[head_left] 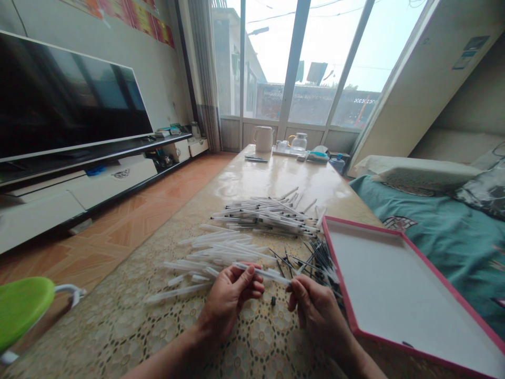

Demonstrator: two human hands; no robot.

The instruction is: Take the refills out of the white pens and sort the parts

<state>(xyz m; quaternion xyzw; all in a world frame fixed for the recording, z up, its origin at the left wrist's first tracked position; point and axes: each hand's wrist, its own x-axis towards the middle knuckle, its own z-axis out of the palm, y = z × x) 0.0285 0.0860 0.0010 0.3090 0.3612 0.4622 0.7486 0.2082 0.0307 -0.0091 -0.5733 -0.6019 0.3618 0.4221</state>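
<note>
My left hand (236, 292) is closed on a translucent white pen barrel (272, 274), thumb on top. The barrel lies nearly level above the table, pointing right. At its right end my right hand (313, 300) pinches with thumb and forefinger; whether a small part sits between those fingertips is hidden. Below the barrel a small black cap (273, 301) rests on the tablecloth. Loose pale barrels (213, 247) lie beyond my left hand. Thin black refills (317, 258) are heaped beyond my right hand. Farther back is a pile of white pens with black ends (268, 215).
A shallow white box with a pink rim (410, 284) stands right of my right hand, a small dark piece inside. The patterned table (165, 337) carries a pitcher (263, 139) and a glass jar (300, 143) at its far end. A green stool (26, 310) is at left.
</note>
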